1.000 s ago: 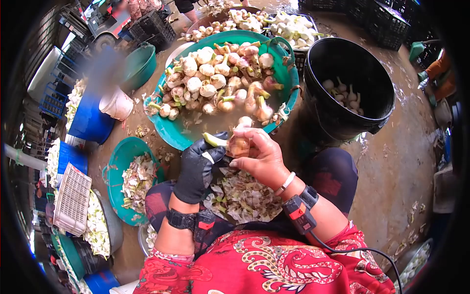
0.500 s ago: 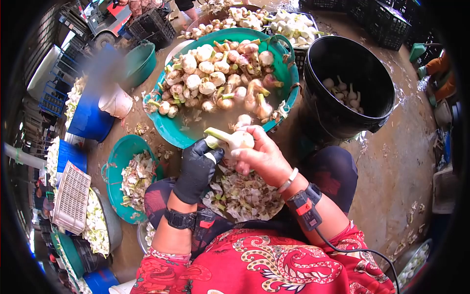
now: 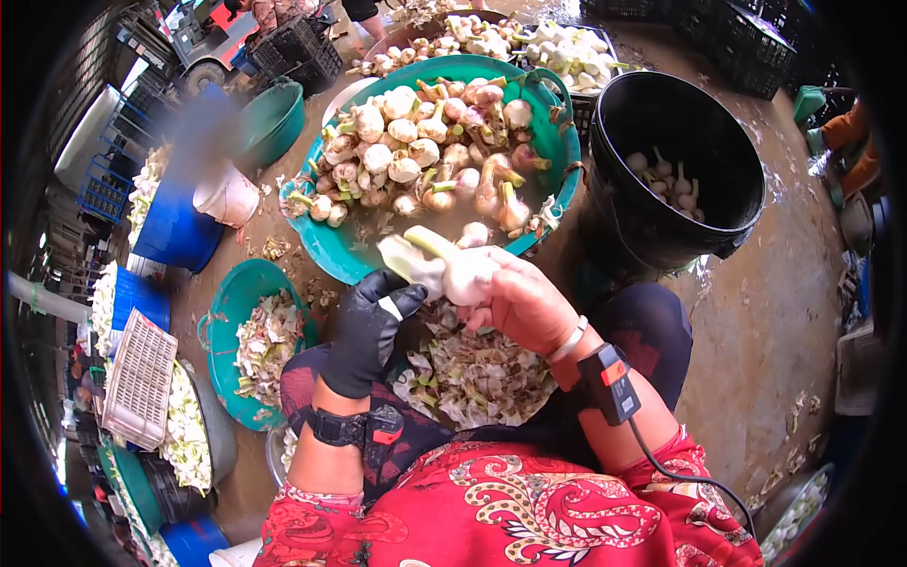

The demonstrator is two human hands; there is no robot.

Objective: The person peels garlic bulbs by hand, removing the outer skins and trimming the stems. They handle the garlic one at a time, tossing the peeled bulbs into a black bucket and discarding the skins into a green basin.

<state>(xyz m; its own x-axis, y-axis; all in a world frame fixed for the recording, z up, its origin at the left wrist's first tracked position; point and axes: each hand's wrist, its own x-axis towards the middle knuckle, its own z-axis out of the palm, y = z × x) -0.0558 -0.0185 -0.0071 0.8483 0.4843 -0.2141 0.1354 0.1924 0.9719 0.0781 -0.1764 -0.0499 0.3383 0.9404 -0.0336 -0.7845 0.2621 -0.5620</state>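
Note:
A white garlic bulb (image 3: 469,277) with a pale green stem is gripped in the bare fingers of my right hand (image 3: 529,307). My left hand (image 3: 371,331), in a black glove, pinches a broad flap of garlic skin (image 3: 408,261) that stands away from the stem. Just beyond both hands is a green tub (image 3: 359,269) of murky water, heaped with unpeeled garlic bulbs (image 3: 402,142). Below them, a pile of peeled-off skins (image 3: 482,373) lies between my knees.
A tall black bucket (image 3: 605,203) at the right has several garlic bulbs at its bottom. A smaller green basin (image 3: 219,312) with skins stands left. Farther left are blue tubs (image 3: 175,231), a white bucket (image 3: 227,196) and a crate (image 3: 140,378). A cable (image 3: 680,482) runs from my right wrist.
The skin has been drawn out from the stem into a wide flap at the left. My left hand has turned slightly, and the right hand has shifted a little to the right.

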